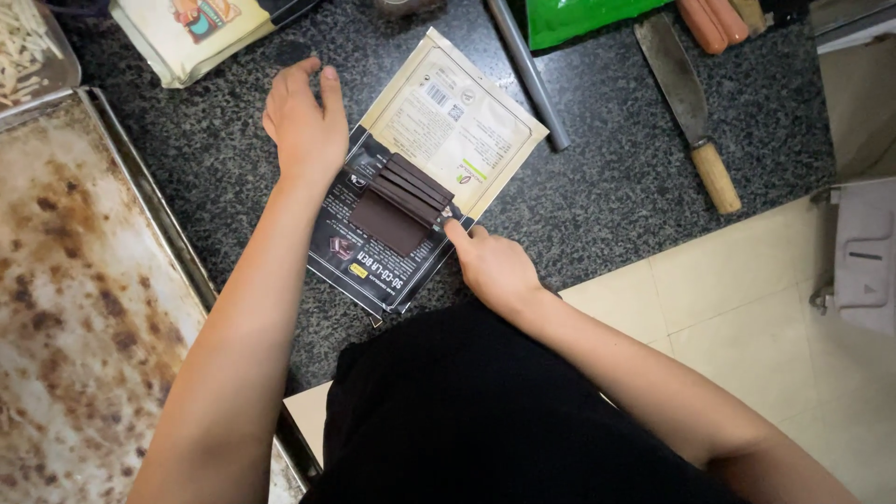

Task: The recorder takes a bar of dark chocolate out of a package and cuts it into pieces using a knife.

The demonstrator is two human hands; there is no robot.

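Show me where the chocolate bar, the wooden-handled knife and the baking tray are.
chocolate bar [399, 201], head view, on its dark scored top.
wooden-handled knife [717, 177], head view, on the wooden handle.
baking tray [154, 201], head view, on its right metal rim.

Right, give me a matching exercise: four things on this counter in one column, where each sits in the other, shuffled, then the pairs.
Things:
1. dark chocolate bar
2. wooden-handled scraper
3. stained baking tray
4. left hand

Places:
A. far left, along the edge of the counter
B. flat on the upper left corner of the opened black wrapper
C. on the opened wrapper, between both hands
D. upper right, on the speckled counter

Pairs: 1-C, 2-D, 3-A, 4-B

The right hand touches the bar's near right corner with a fingertip.
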